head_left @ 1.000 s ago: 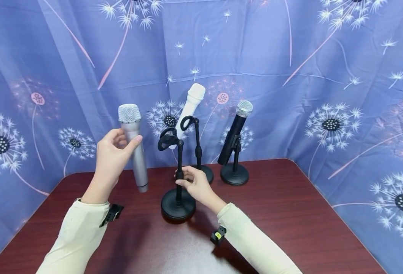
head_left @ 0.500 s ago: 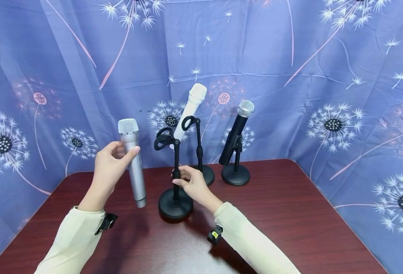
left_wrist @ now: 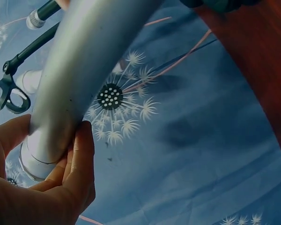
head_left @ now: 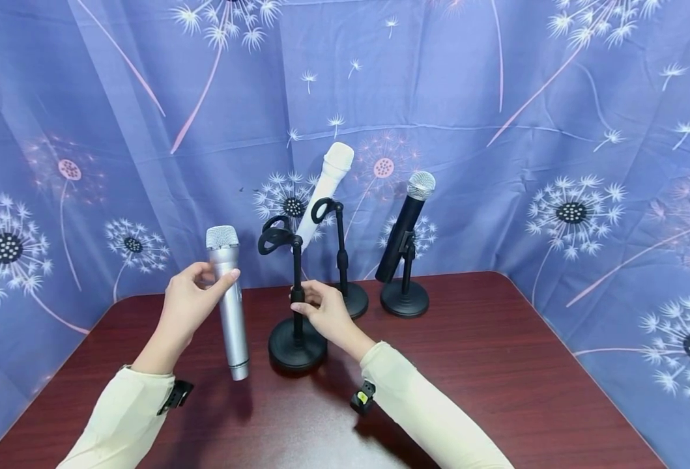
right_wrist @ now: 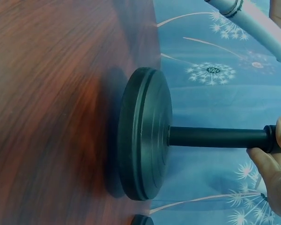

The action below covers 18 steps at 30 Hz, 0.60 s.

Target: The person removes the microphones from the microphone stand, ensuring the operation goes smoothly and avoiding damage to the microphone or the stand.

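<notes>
A silver microphone (head_left: pixel 233 326) stands nearly upright at the left in the head view, its grille up. My left hand (head_left: pixel 189 296) pinches it just below the grille, thumb on one side and fingers on the other. In the left wrist view its smooth body (left_wrist: pixel 84 70) crosses the frame. To its right is a black microphone stand (head_left: pixel 296 348) with a round base and a clip (head_left: pixel 275 234) at the top that holds nothing. My right hand (head_left: pixel 331 312) grips the collar of its post. The right wrist view shows its base (right_wrist: pixel 150 136) close over the tabletop.
Behind, a white microphone (head_left: pixel 326 185) leans by a second black stand (head_left: pixel 342 260). A black microphone (head_left: pixel 400 238) with a silver grille sits tilted in a third stand (head_left: pixel 404 299). A blue dandelion-print curtain (head_left: pixel 468 85) borders the dark red table (head_left: pixel 497 365).
The left hand has lowered the silver microphone, so its bottom end is nearer the tabletop. The right hand and the stand it grips have shifted a little to the left.
</notes>
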Each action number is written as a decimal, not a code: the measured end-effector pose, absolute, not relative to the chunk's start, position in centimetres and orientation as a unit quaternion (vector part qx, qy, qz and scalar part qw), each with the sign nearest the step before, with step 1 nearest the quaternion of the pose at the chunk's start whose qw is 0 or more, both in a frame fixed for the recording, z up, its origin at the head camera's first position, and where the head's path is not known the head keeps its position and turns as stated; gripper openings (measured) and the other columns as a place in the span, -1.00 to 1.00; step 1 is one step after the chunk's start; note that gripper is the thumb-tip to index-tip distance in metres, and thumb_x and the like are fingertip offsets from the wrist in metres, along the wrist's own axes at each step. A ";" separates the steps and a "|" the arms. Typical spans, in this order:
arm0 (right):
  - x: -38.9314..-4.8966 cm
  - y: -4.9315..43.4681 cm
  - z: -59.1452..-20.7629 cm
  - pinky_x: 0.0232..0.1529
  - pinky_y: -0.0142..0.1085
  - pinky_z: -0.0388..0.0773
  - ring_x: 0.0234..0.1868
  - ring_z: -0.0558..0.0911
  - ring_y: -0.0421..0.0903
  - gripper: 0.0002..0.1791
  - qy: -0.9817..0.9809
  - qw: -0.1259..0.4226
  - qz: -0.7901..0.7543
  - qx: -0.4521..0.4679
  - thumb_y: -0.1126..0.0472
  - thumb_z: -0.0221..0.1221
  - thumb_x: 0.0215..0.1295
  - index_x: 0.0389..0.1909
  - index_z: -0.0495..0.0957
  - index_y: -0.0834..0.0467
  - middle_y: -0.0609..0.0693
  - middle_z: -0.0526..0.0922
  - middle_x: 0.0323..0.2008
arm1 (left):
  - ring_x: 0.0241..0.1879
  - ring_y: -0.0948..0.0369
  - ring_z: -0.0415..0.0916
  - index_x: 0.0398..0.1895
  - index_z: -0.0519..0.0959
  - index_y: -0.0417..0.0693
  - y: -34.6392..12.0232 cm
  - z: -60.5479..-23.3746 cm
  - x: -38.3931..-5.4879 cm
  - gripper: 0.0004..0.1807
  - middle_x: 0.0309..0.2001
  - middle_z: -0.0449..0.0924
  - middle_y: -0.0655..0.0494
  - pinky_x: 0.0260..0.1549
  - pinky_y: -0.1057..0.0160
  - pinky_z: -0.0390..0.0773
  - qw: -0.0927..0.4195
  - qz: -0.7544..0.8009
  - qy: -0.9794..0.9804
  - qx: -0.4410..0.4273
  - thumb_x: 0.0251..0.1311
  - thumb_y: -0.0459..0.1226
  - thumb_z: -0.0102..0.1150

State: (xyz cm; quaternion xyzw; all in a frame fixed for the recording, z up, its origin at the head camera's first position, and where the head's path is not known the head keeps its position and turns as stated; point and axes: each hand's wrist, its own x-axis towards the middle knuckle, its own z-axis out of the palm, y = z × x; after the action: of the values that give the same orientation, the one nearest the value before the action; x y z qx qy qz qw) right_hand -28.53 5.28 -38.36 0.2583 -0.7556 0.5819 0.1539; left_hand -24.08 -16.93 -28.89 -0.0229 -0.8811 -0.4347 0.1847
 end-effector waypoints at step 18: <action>-27.4 4.8 -36.3 -0.18 -0.18 0.59 -0.20 0.67 0.19 -0.69 -0.759 0.142 0.583 0.253 0.51 0.27 0.12 -0.08 0.54 0.49 0.33 0.67 -0.27 | -0.17 -0.03 0.53 -0.07 0.53 -0.36 -17.6 -31.0 -23.9 -0.44 -0.18 0.60 -0.22 -0.33 0.20 0.48 0.124 -0.398 -0.909 -0.022 0.17 0.00 0.27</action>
State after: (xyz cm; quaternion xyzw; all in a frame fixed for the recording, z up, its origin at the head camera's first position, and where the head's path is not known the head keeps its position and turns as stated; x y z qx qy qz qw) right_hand -27.45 4.78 -36.34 0.2534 -0.7587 0.5831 0.1419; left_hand -23.95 -17.60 -30.97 -0.0224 -0.9085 -0.3984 0.1242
